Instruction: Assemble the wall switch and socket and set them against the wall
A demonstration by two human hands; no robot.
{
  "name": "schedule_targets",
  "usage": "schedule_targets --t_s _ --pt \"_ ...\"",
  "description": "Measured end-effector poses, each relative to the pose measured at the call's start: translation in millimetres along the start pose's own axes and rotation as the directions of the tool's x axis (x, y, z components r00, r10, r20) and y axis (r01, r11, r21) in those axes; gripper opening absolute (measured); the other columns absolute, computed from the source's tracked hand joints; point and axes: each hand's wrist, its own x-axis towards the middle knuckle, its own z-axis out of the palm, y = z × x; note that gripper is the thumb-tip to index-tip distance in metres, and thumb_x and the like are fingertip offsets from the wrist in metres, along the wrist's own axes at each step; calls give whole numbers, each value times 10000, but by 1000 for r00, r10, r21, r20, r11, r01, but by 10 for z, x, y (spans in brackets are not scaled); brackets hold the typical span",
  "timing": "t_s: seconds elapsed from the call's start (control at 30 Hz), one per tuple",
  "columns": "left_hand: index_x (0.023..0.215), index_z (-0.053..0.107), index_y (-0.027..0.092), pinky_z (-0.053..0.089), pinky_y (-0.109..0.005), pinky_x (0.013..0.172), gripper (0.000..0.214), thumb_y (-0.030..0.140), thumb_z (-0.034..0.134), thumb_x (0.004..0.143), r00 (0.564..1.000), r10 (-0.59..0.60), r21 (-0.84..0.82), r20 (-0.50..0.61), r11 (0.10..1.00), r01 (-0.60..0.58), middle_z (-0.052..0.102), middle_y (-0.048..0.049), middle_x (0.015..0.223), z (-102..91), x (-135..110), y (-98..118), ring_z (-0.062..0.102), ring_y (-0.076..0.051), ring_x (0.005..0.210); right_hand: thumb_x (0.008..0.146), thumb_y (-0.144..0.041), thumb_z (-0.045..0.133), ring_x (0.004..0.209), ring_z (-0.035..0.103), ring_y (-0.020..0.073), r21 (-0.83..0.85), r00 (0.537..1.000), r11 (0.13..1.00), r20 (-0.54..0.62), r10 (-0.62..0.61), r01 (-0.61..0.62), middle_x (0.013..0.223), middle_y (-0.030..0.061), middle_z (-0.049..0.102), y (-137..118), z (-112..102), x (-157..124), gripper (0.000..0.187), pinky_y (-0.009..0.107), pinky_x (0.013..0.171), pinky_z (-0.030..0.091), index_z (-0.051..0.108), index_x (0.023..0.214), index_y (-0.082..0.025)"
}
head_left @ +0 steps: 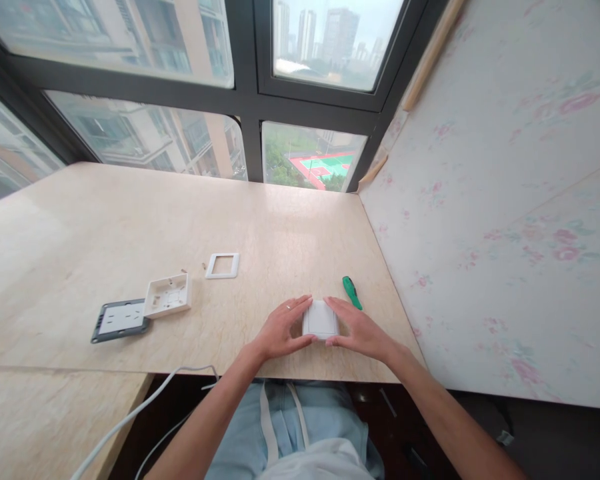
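A white square wall switch [320, 319] lies face up near the front edge of the stone sill. My left hand [286, 328] grips its left side, with the fingertips at the far edge and the thumb at the near edge. My right hand [359, 327] holds the right side in the same way. Just beyond my right hand lies a green-handled tool [351, 292], its other end not clearly visible. To the left are a white square frame [211, 267], an open white mounting box [167, 295] and a socket panel with a dark grey rim [120, 321], which touches the box.
Two tiny screw-like pieces [204, 266] lie near the frame and box. A white cable [145, 403] runs over the sill's front edge at lower left. Dark-framed windows [250, 100] close off the back, and a flowered wall [505, 233] rises on the right.
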Motion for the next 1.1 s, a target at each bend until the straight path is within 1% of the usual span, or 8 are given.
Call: schedule_targets --t_s 0.17,0.27,0.37,0.57,0.7,0.83,1.1 --pt "1511 288 256 303 -512 1166 796 533 638 852 999 -27 -9 29 1000 27 380 -128 1543 -33 10 42 374 -285 1419 749 -536 752 1379 432 341 -53 998 997 13 -60 60 1472 186 476 -5 -34 33 878 550 1127 382 398 1476 -194" --pt "1512 284 254 288 -515 1174 807 529 651 847 998 -40 -15 38 999 40 374 -131 1546 -30 12 49 368 -287 1422 751 -524 756 1380 431 341 -76 998 995 14 -66 67 1479 199 463 1 -18 28 893 545 1128 384 381 1485 -181" --pt "1508 292 255 290 -509 1177 806 522 660 842 999 -40 -33 20 999 41 388 -126 1539 -12 6 38 380 -286 1415 762 -506 752 1392 415 334 -76 998 995 12 -66 66 1485 198 455 -1 0 21 888 540 1137 373 367 1492 -177" --pt "1484 339 264 312 -502 1165 803 532 688 812 998 -65 -94 -18 994 63 424 -114 1519 10 -8 21 405 -290 1398 771 -487 748 1427 360 325 20 1000 1000 11 -24 24 1522 194 405 14 29 4 901 542 1165 323 337 1506 -166" --pt "1483 336 263 316 -500 1162 854 516 733 771 998 -50 -96 -35 994 46 402 -114 1533 19 -8 18 394 -292 1404 774 -505 737 1434 350 316 103 1000 995 -23 2 0 1540 182 380 67 76 -21 918 548 1168 309 301 1521 -201" --pt "1484 333 265 317 -494 1164 848 491 735 773 998 -32 -94 -48 995 27 386 -113 1542 22 -14 11 390 -290 1408 771 -519 734 1432 354 311 168 998 986 -58 5 4 1543 184 374 110 107 -52 921 540 1175 295 302 1520 -202" --pt "1482 340 255 332 -497 1155 824 527 704 795 997 -14 -110 -71 994 6 407 -116 1529 34 -25 -16 395 -294 1403 779 -522 726 1430 359 311 167 996 985 -83 -30 43 1536 163 394 149 113 -61 896 534 1174 306 318 1516 -216"
